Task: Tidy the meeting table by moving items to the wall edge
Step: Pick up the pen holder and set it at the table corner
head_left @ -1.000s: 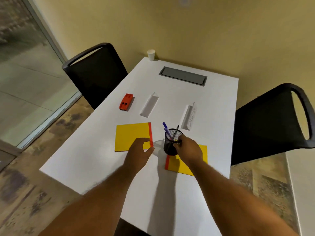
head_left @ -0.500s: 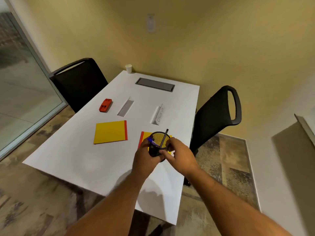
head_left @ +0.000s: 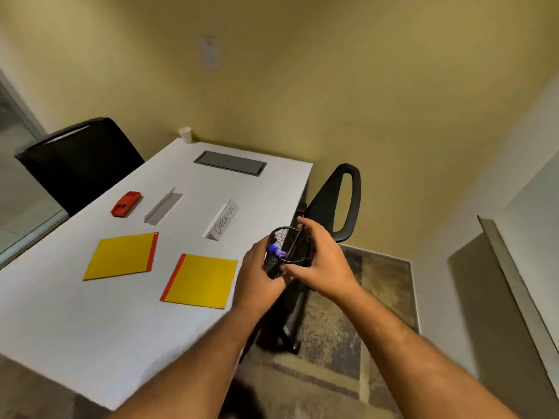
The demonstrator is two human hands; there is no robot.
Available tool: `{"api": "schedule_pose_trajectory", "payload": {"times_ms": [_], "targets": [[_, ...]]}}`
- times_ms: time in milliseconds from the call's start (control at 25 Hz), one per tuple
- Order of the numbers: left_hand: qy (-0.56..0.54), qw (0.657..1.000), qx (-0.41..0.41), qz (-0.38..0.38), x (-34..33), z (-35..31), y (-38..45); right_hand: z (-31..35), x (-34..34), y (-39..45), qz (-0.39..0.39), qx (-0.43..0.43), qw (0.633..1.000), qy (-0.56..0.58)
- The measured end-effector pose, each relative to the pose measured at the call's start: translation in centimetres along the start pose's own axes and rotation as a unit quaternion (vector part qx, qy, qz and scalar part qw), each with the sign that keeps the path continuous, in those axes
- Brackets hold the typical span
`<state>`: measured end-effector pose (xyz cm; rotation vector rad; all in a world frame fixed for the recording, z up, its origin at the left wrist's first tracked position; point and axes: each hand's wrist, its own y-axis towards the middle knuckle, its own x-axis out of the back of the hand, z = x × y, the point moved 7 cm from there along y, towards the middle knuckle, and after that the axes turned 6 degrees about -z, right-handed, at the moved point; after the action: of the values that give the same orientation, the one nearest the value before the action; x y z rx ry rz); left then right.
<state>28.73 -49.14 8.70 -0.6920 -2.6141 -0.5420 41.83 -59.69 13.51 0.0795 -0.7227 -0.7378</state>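
Note:
A black mesh pen cup (head_left: pixel 286 247) with a purple pen and a dark pen in it is lifted off the white table (head_left: pixel 90 322), tilted, near the table's right edge. My left hand (head_left: pixel 257 272) grips its side from the left and my right hand (head_left: pixel 323 264) holds its rim from the right. On the table lie two yellow notebooks with red spines (head_left: pixel 122 257) (head_left: pixel 201 281), a red stapler (head_left: pixel 126 204), a blank white name tent (head_left: pixel 163 205) and a name tent reading CHECK-IN (head_left: pixel 223 223). A paper cup (head_left: pixel 185 134) stands at the far corner by the wall.
A grey cable hatch (head_left: pixel 230 163) is set into the table near the yellow wall. One black chair (head_left: pixel 78 161) stands at the table's left side, another (head_left: pixel 335 204) at its right side, just behind my hands. Glass partition at far left.
The pen cup has been lifted off the right-hand yellow notebook and carried right. My left hand left the other notebook and joined my right hand on the cup. The view swung right.

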Motion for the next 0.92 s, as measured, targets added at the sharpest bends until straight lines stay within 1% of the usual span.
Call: {"api": "schedule_pose_trajectory", "payload": {"times_ms": [120,240,360,480,640,800,920], "targets": [[0.047,0.999,-0.026,-0.005,-6.1,-4.4,3.1,-4.5,6.0,4.4,0.037,0.02,0.999,0.006],[0.071,0.996,-0.052,-0.021,-9.3,-7.5,6.3,-6.8,9.8,8.4,0.053,0.033,0.998,0.02],[0.069,0.996,-0.053,-0.031,-12.2,-9.1,10.1,-8.9,12.0,13.0,0.078,0.067,0.994,0.022],[0.052,0.996,-0.057,-0.051,-14.3,-8.7,13.6,-11.0,12.4,17.1,0.086,0.106,0.991,-0.009],[0.044,0.997,-0.031,-0.056,-17.7,-7.0,19.4,-14.1,11.4,23.6,0.119,0.146,0.979,-0.08],[0.032,0.998,-0.049,-0.023,-20.9,-6.0,27.6,-16.9,11.1,31.5,0.115,0.127,0.98,-0.102],[0.055,0.998,-0.037,-0.015,-22.5,-4.8,32.5,-18.5,10.9,36.5,0.084,0.097,0.986,-0.11]]}}
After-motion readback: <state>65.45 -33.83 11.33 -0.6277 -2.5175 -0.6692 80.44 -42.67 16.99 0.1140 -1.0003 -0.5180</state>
